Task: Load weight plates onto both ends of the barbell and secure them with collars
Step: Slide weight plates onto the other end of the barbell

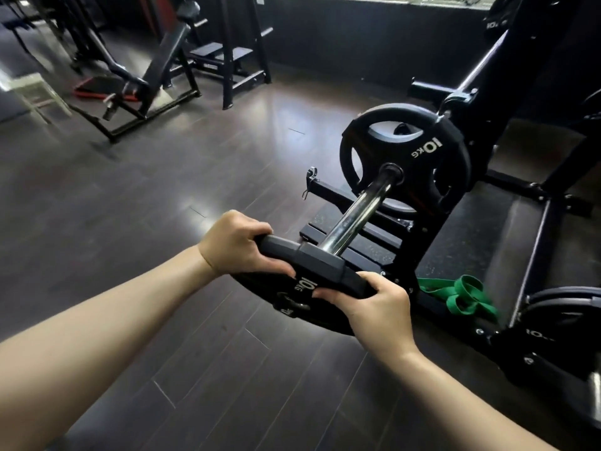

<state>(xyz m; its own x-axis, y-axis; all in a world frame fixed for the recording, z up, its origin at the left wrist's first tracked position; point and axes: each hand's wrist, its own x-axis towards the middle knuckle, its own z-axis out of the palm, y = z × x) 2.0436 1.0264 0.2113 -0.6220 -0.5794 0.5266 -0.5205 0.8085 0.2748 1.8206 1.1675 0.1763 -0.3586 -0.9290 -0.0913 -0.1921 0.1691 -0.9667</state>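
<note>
Head view: second 10 kg plate [312, 288] held at the near tip of the barbell sleeve [357, 213], gripped at its rim on both sides, bore apparently at or just onto the chrome end — exact engagement hidden behind the plate. First 10 kg plate [403, 154] already seated far up the sleeve, against the rack [520, 125].

To do well, by judgement: keep the plate face square to the sleeve, bore centred, push evenly with both sides so nothing binds, slide until flush with the seated plate, draw thumbs clear before contact. No collar identifiable with certainty — a small metal clip on a peg [310, 182] to the left, purpose unclear.

Left hand [234, 245]: forearm extended, fingers wrapped over the upper left rim, gripping the plate. Right hand [374, 301]: fingers curled round the lower right rim, thumb on the near face, likewise gripping. Green band [461, 294] lying on the floor beside.
</note>
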